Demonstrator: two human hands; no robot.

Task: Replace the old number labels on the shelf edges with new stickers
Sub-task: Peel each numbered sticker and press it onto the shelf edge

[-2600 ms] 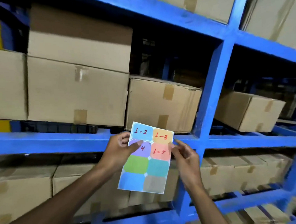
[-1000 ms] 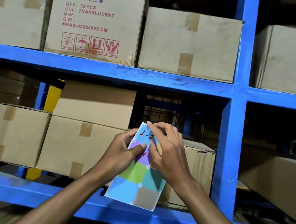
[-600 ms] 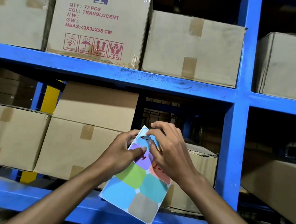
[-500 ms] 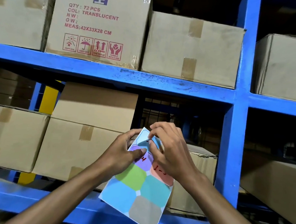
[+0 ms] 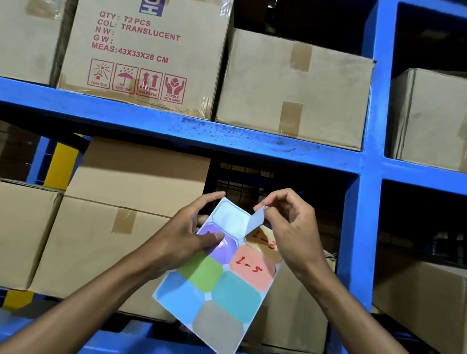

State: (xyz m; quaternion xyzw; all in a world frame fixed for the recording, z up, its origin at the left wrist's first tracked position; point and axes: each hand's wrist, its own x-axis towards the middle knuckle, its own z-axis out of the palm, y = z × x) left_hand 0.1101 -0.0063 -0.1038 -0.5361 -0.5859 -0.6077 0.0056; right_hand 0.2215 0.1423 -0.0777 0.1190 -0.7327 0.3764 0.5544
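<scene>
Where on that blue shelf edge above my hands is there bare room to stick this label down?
The shelf edge is bare along its whole face, from the left end to the upright post. No old label shows there. The part below the plain box is scuffed.

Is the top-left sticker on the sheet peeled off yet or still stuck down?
Nearly off: right hand pinches the lifted sticker, leaving pale bare backing.

printed carton (image 5: 142, 45), plain cardboard boxes (image 5: 292, 90)

Head camera faces blue shelving (image 5: 175, 131) closely, tilted slightly upward.
</scene>
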